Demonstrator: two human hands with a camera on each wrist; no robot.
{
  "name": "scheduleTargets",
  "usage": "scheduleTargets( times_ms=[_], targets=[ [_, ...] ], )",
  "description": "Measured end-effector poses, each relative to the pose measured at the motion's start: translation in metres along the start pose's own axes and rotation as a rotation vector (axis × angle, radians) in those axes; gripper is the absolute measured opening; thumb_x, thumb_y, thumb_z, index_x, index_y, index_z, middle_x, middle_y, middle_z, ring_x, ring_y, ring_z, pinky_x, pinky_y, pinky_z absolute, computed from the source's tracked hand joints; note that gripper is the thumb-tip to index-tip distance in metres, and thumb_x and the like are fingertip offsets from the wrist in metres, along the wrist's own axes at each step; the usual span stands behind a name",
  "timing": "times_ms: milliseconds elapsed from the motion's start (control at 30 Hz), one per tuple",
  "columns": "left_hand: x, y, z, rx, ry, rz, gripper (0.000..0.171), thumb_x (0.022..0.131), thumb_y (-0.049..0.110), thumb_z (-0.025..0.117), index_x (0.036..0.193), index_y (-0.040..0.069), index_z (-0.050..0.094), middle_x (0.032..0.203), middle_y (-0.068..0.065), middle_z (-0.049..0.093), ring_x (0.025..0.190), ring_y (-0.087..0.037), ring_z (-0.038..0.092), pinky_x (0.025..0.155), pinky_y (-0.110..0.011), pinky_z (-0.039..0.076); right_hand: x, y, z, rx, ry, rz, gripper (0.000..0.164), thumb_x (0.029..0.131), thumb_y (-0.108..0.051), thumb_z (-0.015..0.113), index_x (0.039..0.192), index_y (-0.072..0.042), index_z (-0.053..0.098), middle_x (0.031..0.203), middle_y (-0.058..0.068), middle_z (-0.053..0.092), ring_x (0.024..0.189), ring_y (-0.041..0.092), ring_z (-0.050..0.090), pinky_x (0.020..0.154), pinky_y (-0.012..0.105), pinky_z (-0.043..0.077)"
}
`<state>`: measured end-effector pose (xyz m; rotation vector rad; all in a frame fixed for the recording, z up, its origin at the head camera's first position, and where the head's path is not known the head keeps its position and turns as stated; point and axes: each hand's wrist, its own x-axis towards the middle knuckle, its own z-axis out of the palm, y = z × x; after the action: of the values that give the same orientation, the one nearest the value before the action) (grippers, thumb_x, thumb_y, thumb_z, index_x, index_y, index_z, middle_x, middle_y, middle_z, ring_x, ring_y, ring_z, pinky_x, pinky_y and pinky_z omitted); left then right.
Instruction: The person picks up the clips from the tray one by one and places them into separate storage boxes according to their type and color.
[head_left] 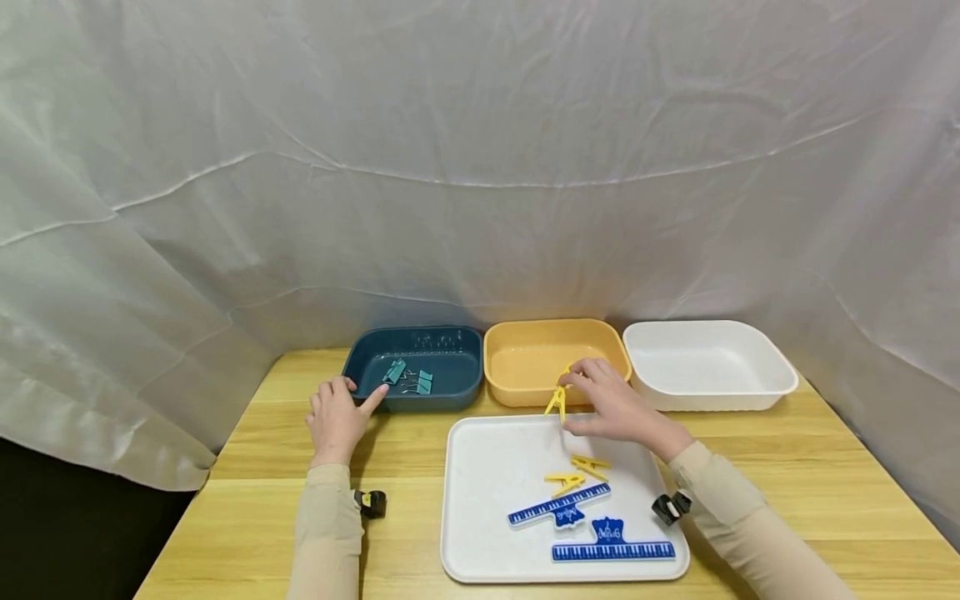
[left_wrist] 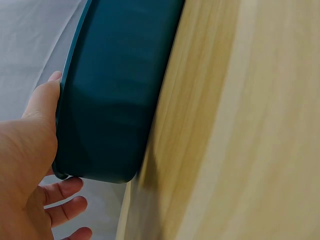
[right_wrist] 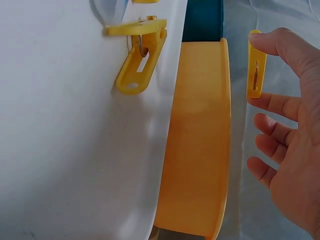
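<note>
I count three bins: one blue bin (head_left: 431, 403), one orange bin (head_left: 517, 358), one white bin (head_left: 708, 358). I have three yellow clips (head_left: 557, 404), one of them in my right hand (head_left: 615, 408), two on the single tray (head_left: 487, 475). Teal clips (head_left: 425, 382): two. Music clips (head_left: 613, 550): two.

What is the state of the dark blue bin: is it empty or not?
Not empty: the head view shows teal binder clips lying inside the dark blue bin.

The head view is bright and even; both wrist views look dimmer, soft shadows crossing the bench (left_wrist: 230, 150) and white tray (right_wrist: 60, 125).
</note>
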<state>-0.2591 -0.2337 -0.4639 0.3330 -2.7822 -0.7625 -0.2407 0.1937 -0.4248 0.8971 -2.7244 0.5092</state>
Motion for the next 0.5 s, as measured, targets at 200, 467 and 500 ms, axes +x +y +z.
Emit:
scheduleTargets(
  times_ms=[200, 467, 500],
  targets=[
    [0.000, 0.000, 0.000, -0.004, 0.011, 0.004, 0.065, 0.085, 0.064, 0.061, 0.112, 0.006, 0.048, 0.113, -0.019, 0.045, 0.099, -0.037, 0.037, 0.077, -0.050, 0.032, 0.005, 0.002, 0.002, 0.006, -0.009, 0.027, 0.056, 0.074, -0.039, 0.081, 0.119, -0.012, 0.062, 0.113, 0.005, 0.051, 0.110, 0.024, 0.043, 0.092, 0.043, 0.040],
    [-0.001, -0.002, 0.000, 0.000, 0.018, 0.010, 0.068, 0.084, 0.068, 0.058, 0.111, 0.007, 0.048, 0.113, -0.019, 0.045, 0.100, -0.036, 0.038, 0.078, -0.051, 0.033, 0.012, 0.004, 0.003, 0.004, -0.024, 0.063, 0.056, 0.074, -0.039, 0.082, 0.120, -0.014, 0.061, 0.115, 0.006, 0.051, 0.111, 0.025, 0.043, 0.094, 0.045, 0.038],
    [-0.001, -0.002, 0.000, 0.001, 0.018, 0.011, 0.068, 0.084, 0.069, 0.058, 0.112, 0.007, 0.048, 0.113, -0.019, 0.045, 0.100, -0.036, 0.038, 0.078, -0.051, 0.033, 0.013, 0.004, 0.003, 0.005, -0.028, 0.068, 0.056, 0.074, -0.040, 0.082, 0.120, -0.014, 0.061, 0.116, 0.006, 0.051, 0.112, 0.025, 0.043, 0.094, 0.046, 0.038]
  ],
)
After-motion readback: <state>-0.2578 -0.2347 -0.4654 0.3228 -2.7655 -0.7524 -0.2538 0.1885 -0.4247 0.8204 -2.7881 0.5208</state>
